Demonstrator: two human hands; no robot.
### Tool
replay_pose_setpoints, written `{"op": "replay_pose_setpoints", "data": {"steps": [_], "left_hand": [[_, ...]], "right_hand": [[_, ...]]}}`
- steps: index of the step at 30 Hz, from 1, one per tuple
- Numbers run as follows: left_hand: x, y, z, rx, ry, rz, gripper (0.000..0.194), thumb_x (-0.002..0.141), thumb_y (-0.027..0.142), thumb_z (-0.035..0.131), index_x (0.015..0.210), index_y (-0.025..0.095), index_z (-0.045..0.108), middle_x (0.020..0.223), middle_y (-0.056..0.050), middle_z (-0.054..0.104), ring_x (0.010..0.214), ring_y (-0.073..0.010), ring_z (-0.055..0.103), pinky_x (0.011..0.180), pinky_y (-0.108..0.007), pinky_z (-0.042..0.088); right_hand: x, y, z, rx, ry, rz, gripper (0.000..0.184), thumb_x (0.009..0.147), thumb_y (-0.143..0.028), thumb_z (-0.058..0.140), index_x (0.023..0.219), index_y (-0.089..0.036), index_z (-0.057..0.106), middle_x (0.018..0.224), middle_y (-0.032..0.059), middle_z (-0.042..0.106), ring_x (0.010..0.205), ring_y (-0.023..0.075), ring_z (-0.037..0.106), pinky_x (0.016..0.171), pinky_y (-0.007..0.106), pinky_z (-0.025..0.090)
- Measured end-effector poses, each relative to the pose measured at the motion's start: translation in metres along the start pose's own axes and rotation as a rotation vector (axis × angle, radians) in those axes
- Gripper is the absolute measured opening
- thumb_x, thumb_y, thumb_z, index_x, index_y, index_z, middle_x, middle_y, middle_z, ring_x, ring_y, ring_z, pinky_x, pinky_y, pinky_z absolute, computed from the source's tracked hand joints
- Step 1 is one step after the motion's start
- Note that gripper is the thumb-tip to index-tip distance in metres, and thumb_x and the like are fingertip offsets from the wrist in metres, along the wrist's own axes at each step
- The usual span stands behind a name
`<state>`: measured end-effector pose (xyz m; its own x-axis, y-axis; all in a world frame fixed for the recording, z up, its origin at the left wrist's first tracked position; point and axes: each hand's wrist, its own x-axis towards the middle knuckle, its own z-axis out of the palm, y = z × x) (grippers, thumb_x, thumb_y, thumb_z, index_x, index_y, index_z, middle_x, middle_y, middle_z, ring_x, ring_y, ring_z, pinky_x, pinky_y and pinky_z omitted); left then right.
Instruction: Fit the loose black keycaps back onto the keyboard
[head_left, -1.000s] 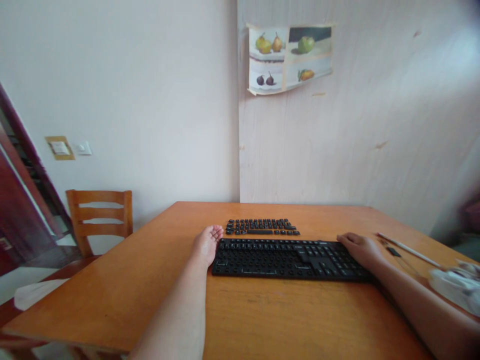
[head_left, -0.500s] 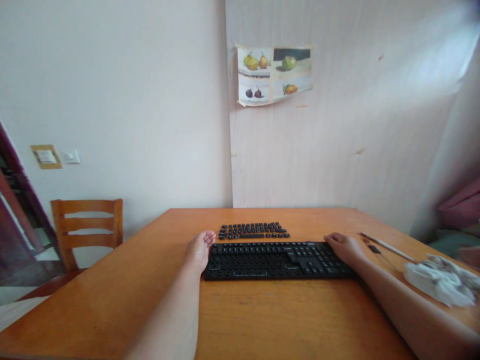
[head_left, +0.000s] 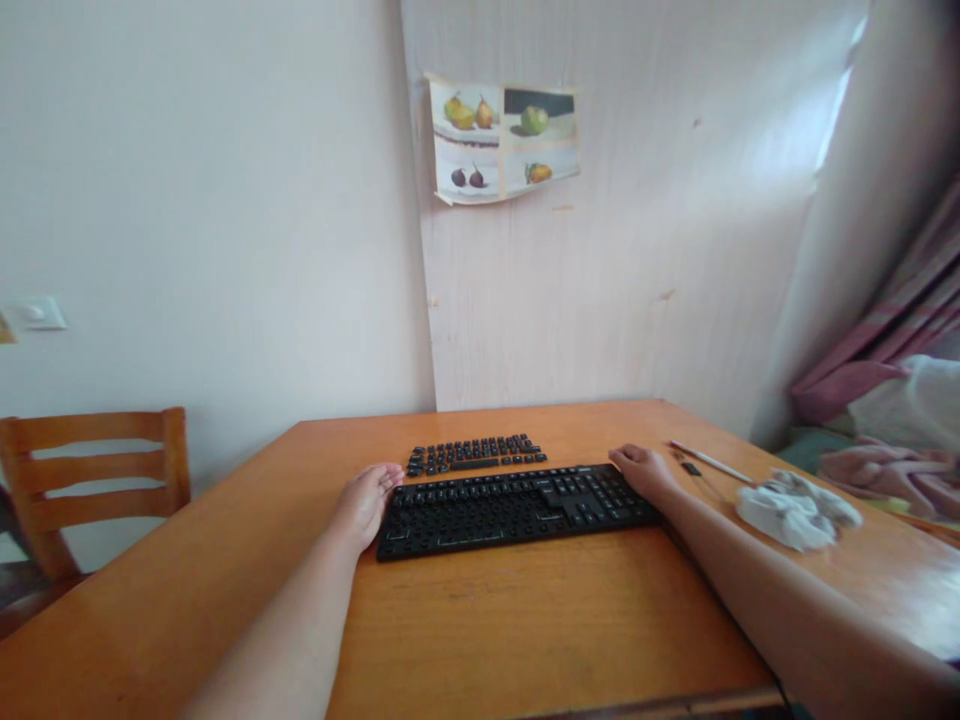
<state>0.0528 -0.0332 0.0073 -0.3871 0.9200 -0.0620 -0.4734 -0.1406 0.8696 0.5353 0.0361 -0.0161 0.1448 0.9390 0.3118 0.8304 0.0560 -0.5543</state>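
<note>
A black keyboard (head_left: 480,515) lies flat on the wooden table, much of its left and middle area without keycaps. Caps are still on its top row and right part. My left hand (head_left: 367,503) rests against the keyboard's left end, palm turned inward, fingers loosely stretched past the far corner. At the other end, my right hand (head_left: 643,472) has its fingers curled over the far right corner; the fingertips are partly hidden. Just behind the keyboard lie loose black keycaps (head_left: 476,452), set out in rows with a long space bar.
On the right of the table (head_left: 480,630) are a crumpled white cloth (head_left: 795,508), a thin white stick (head_left: 709,460) and a small dark item (head_left: 691,468). A wooden chair (head_left: 97,470) stands at the left. Fruit pictures (head_left: 506,140) hang on the wall behind.
The view has swung to the right, so everything sits further left in the picture. Both hands keep their places at the keyboard's ends.
</note>
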Motion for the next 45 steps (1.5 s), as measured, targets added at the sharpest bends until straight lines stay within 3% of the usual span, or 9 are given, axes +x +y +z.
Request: {"op": "replay_pose_setpoints", "data": {"steps": [8,14,17,20,23,28,33,38,45], "left_hand": [[-0.002,0.004,-0.007,-0.106,-0.048,-0.045,0.019,0.091,0.011,0.047,0.080,0.012,0.062,0.083,-0.010,0.069,0.082,-0.0159,0.069,0.078,-0.028,0.056],[0.000,0.002,-0.006,-0.159,-0.038,-0.075,0.020,0.094,0.018,0.049,0.080,0.012,0.062,0.084,-0.011,0.068,0.083,-0.0160,0.069,0.078,-0.028,0.054],[0.004,0.001,-0.005,-0.188,-0.013,-0.091,0.021,0.094,0.024,0.049,0.080,0.013,0.061,0.083,-0.010,0.068,0.081,-0.0156,0.068,0.076,-0.028,0.054],[0.007,0.002,-0.005,-0.209,0.001,-0.107,0.023,0.094,0.029,0.051,0.081,0.014,0.061,0.083,-0.009,0.068,0.081,-0.0160,0.068,0.075,-0.028,0.054],[0.007,0.004,-0.006,-0.230,0.011,-0.112,0.026,0.094,0.036,0.051,0.083,0.014,0.061,0.087,-0.010,0.068,0.084,-0.0167,0.068,0.076,-0.029,0.054],[0.004,0.006,-0.006,-0.237,0.022,-0.133,0.032,0.094,0.043,0.050,0.087,0.014,0.061,0.090,-0.011,0.067,0.085,-0.0167,0.067,0.077,-0.029,0.054],[0.004,0.006,-0.004,-0.221,0.037,-0.141,0.034,0.095,0.043,0.048,0.088,0.012,0.061,0.087,-0.012,0.067,0.082,-0.0166,0.067,0.074,-0.028,0.055],[0.006,0.003,-0.004,-0.230,0.045,-0.149,0.035,0.095,0.044,0.048,0.087,0.012,0.061,0.085,-0.012,0.067,0.080,-0.0169,0.067,0.072,-0.028,0.056],[0.008,0.001,-0.004,-0.244,0.065,-0.165,0.036,0.093,0.046,0.050,0.088,0.012,0.060,0.087,-0.012,0.067,0.080,-0.0167,0.067,0.071,-0.027,0.056]], "right_hand": [[-0.003,-0.004,-0.004,0.023,-0.010,-0.021,0.033,0.081,-0.048,0.048,0.067,-0.022,0.063,0.068,0.0042,0.067,0.074,0.0214,0.061,0.064,0.029,0.040],[0.012,0.004,-0.012,0.071,-0.143,0.086,0.042,0.079,-0.060,0.051,0.069,-0.021,0.064,0.064,0.0052,0.066,0.062,0.0208,0.060,0.058,0.031,0.040],[0.029,-0.009,-0.020,-0.046,-0.050,0.057,0.041,0.079,-0.058,0.050,0.070,-0.020,0.064,0.063,0.0058,0.065,0.061,0.0205,0.058,0.057,0.031,0.038],[0.042,-0.049,-0.019,-0.177,0.039,-0.023,0.035,0.081,-0.050,0.049,0.070,-0.020,0.063,0.064,0.0056,0.064,0.063,0.0197,0.056,0.056,0.030,0.035],[0.048,-0.105,0.000,-0.225,0.010,-0.169,0.033,0.084,-0.044,0.046,0.066,-0.020,0.060,0.062,0.0047,0.061,0.061,0.0178,0.054,0.054,0.028,0.031],[0.046,-0.197,0.061,-0.201,-0.120,-0.359,0.024,0.081,-0.033,0.050,0.066,-0.018,0.063,0.061,0.0015,0.062,0.059,0.0133,0.053,0.054,0.025,0.030],[0.039,-0.266,0.115,-0.194,-0.247,-0.521,0.020,0.079,-0.027,0.055,0.070,-0.018,0.071,0.074,0.0032,0.070,0.071,0.0144,0.059,0.061,0.023,0.037],[0.039,-0.308,0.145,-0.219,-0.322,-0.578,0.020,0.078,-0.031,0.060,0.087,-0.025,0.077,0.096,0.0036,0.074,0.090,0.0184,0.063,0.075,0.025,0.044],[0.045,-0.326,0.167,-0.284,-0.405,-0.577,0.021,0.077,-0.038,0.065,0.091,-0.029,0.079,0.097,0.0031,0.075,0.092,0.0196,0.063,0.076,0.027,0.046]]}}
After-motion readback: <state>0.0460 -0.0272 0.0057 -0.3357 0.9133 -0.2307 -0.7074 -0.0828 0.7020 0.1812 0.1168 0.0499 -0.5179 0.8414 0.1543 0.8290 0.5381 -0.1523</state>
